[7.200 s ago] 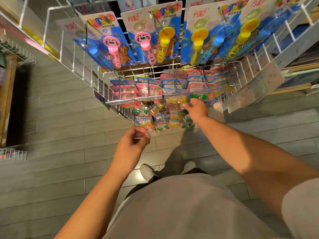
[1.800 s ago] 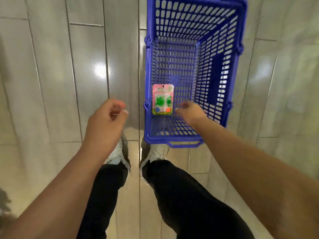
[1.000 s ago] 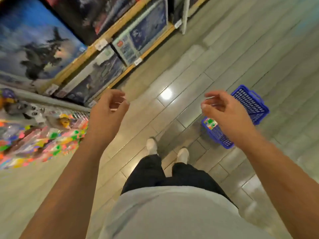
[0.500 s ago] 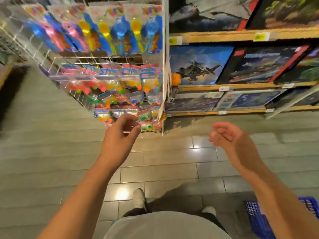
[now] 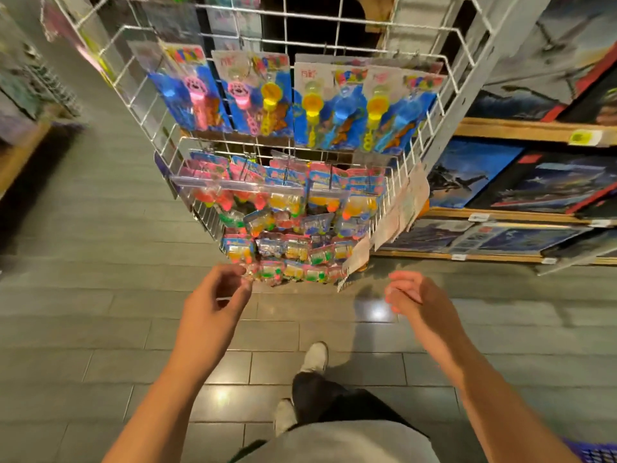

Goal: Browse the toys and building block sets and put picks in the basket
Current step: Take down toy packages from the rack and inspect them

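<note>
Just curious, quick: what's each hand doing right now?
Left hand: fingers loosely curled, holding nothing.
Right hand: open, relaxed, holding nothing.

The light is dim and warm. Bright spots of glare shine on the floor tiles (image 5: 377,312). The whole picture is a bit blurry, most at the edges. The wire rack (image 5: 140,105) looks bent outward.

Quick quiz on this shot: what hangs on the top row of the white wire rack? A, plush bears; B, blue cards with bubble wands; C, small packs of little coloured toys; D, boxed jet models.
B: the top row of the white wire rack holds blue cards with bubble wands in pink, yellow and blue; the small toy packs hang lower down.
</note>
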